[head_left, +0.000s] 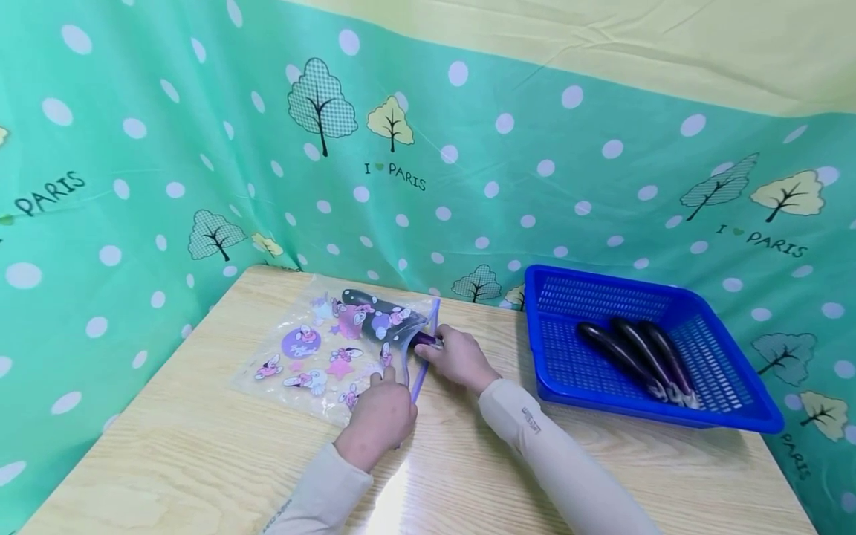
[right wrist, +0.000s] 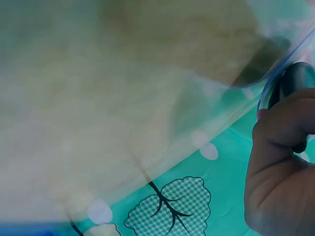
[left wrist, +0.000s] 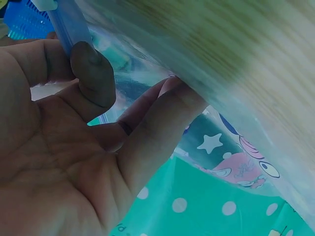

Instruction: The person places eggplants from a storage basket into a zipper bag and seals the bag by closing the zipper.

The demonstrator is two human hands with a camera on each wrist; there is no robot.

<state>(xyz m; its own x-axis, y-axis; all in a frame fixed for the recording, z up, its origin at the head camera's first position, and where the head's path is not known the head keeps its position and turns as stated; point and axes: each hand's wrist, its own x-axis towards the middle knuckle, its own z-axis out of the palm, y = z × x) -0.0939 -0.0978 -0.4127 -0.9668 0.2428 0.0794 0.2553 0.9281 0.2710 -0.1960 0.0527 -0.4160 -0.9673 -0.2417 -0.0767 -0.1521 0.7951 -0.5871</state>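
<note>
Where the head camera looks down on the counter, a clear plastic bag printed with pink and lilac cartoon figures lies flat left of centre, its lilac-edged mouth facing right. An eggplant lies mostly inside it along the far side, rounded end deepest, stem end at the mouth. The right hand has its grip closed around that stem end. Nearer the person, the left hand holds the lip of the mouth in a narrow grip. To the right stands a blue basket with three eggplants side by side. Green cloth with pale dots and printed trees hangs behind.

Through the left wrist camera, the palm faces the lens, a bent digit presses the bag's lilac strip, and other fingers reach into the film, their tips partly hidden.

From the right wrist, only part of the hand shows at the right edge, curled beside the eggplant's dark body and the bag's blue-lined lip; the fingertips are out of sight.
</note>
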